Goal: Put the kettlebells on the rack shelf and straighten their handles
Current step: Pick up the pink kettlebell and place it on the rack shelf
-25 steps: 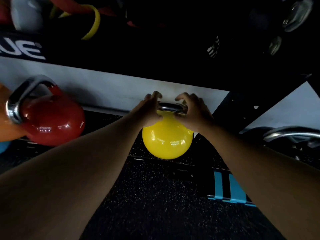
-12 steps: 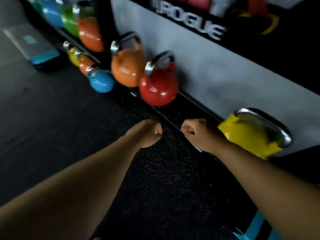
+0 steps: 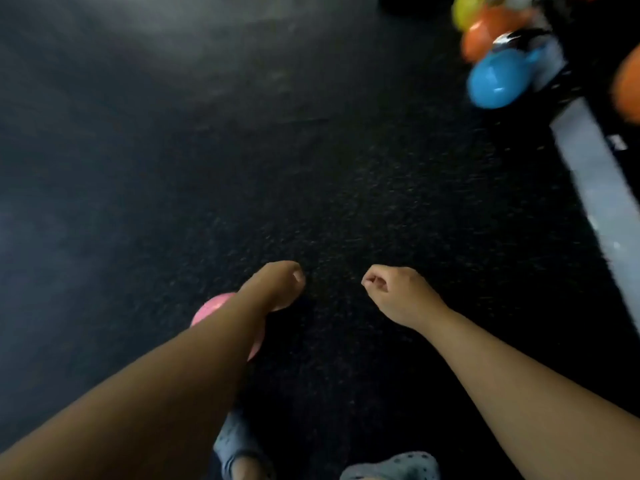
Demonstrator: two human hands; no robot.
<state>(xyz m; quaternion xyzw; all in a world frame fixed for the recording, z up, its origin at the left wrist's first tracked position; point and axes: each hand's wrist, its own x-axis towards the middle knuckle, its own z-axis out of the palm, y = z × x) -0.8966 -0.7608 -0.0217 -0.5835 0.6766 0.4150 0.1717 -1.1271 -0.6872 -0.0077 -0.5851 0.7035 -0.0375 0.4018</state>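
A pink kettlebell (image 3: 212, 308) sits on the dark rubber floor, mostly hidden behind my left forearm. My left hand (image 3: 277, 284) hangs just above and right of it, fingers curled, holding nothing. My right hand (image 3: 398, 294) is a loose empty fist further right. At the top right, blurred, a blue kettlebell (image 3: 495, 81), an orange one (image 3: 481, 38) and a yellow one (image 3: 464, 8) stand in a row by the rack. The rack's pale panel (image 3: 595, 188) runs down the right edge.
Another orange shape (image 3: 628, 88) is cut off at the right edge. My two feet in grey perforated shoes (image 3: 391, 465) show at the bottom. Dark speckled floor (image 3: 242, 150) fills the middle and left.
My hands let go of the yellow kettlebell on the shelf and curled shut. The view swung left and down from the rack to the floor, bringing the pink kettlebell into sight.
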